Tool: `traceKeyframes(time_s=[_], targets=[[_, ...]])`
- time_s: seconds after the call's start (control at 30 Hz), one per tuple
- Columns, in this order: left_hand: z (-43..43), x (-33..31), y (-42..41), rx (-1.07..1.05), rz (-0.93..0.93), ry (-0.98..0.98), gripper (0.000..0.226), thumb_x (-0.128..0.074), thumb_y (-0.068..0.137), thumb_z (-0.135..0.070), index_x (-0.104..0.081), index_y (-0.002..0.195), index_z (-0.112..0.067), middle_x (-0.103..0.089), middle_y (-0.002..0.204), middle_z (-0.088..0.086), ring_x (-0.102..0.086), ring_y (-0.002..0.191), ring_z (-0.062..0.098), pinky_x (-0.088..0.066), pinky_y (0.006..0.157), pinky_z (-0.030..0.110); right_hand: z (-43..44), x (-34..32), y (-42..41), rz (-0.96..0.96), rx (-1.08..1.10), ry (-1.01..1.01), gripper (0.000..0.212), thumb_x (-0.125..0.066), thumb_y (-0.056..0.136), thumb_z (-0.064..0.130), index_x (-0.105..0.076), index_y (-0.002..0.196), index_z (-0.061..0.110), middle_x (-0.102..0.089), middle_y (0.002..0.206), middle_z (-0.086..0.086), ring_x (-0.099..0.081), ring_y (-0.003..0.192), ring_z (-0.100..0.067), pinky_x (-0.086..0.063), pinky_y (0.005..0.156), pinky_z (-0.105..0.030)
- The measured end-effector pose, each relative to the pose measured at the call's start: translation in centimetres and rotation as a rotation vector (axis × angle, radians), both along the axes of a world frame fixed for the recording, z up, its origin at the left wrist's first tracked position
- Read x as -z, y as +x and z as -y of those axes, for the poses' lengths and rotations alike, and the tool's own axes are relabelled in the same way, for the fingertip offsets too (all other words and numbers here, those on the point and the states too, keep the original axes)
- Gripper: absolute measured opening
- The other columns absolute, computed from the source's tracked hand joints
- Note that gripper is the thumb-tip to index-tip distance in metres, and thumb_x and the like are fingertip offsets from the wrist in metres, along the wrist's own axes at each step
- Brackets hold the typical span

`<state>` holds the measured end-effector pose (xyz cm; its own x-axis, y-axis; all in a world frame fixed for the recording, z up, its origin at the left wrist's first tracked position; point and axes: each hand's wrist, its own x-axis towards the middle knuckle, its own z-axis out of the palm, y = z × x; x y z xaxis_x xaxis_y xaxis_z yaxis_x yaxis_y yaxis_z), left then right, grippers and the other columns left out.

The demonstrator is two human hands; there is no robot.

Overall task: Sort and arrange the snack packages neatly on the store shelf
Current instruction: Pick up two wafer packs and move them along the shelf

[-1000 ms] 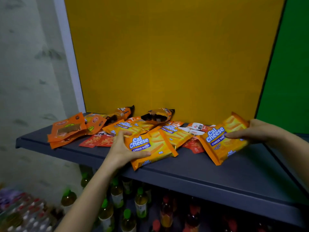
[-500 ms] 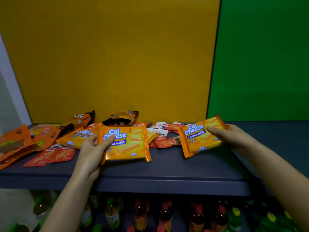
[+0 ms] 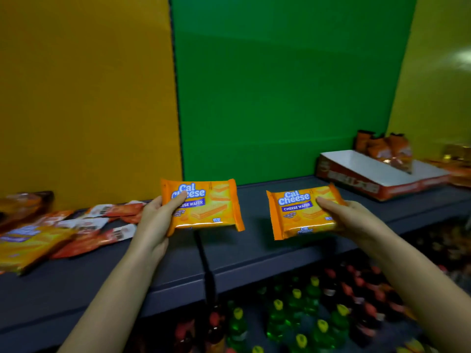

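Left hand fingers clamp one wafer pack; right hand fingers clamp a second pack at 3 o'clock, above the shelf. Recommended: set both flat, edges aligned, labels forward.

Both wafer packs, one in the left hand and one in the right hand, are orange with white lettering on blue; behind them, green panel; beneath, dark grey shelf.
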<state>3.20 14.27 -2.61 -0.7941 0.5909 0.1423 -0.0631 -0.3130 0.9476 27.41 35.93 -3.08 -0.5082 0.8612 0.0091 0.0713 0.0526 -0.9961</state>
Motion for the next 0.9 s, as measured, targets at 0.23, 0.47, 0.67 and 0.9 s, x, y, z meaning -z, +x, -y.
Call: traceKeyframes(time_s=[0.23, 0.47, 0.67, 0.9], targets=[[-12.1, 0.2, 10.7, 0.157, 0.026, -0.004, 0.003, -0.059, 0.089, -0.017, -0.061, 0.089, -0.016, -0.072, 0.070, -0.001, -0.067, 0.050, 0.005, -0.053, 0.043, 0.019, -7.9, -0.1, 12.4, -0.018, 0.141, 0.006, 0.016, -0.060, 0.089, 0.023, -0.062, 0.082, 0.009, -0.069, 0.057, 0.000, -0.064, 0.049, -0.011, -0.050, 0.046, -0.018], [-22.1, 1.0, 19.1, 0.273, 0.044, -0.017, 0.006, -0.058, 0.090, -0.017, -0.061, 0.094, -0.013, -0.070, 0.084, 0.007, -0.068, 0.052, 0.008, -0.053, 0.045, 0.019, -14.6, 0.1, 21.0, -0.042, 0.238, -0.033, 0.016, -0.059, 0.090, 0.022, -0.060, 0.083, 0.008, -0.064, 0.043, 0.004, -0.060, 0.037, -0.006, -0.044, 0.039, -0.012], [-29.6, 0.8, 23.9, 0.342, 0.037, -0.015, 0.005, -0.058, 0.090, -0.015, -0.062, 0.091, -0.012, -0.072, 0.072, 0.002, -0.067, 0.051, 0.008, -0.053, 0.044, 0.019, -19.8, 0.2, 25.4, -0.047, 0.298, -0.041, 0.017, -0.060, 0.089, 0.025, -0.059, 0.086, 0.009, -0.063, 0.043, 0.003, -0.057, 0.033, -0.008, -0.038, 0.032, -0.014], [-37.4, 0.6, 26.6, 0.383, 0.001, 0.009, 0.009, -0.057, 0.090, -0.016, -0.063, 0.096, -0.014, -0.071, 0.085, 0.005, -0.069, 0.056, 0.008, -0.054, 0.047, 0.019, -26.2, 0.1, 28.0, -0.009, 0.315, -0.010, 0.023, -0.062, 0.087, 0.032, -0.062, 0.093, 0.009, -0.068, 0.068, -0.007, -0.061, 0.050, -0.017, -0.045, 0.045, -0.022]])
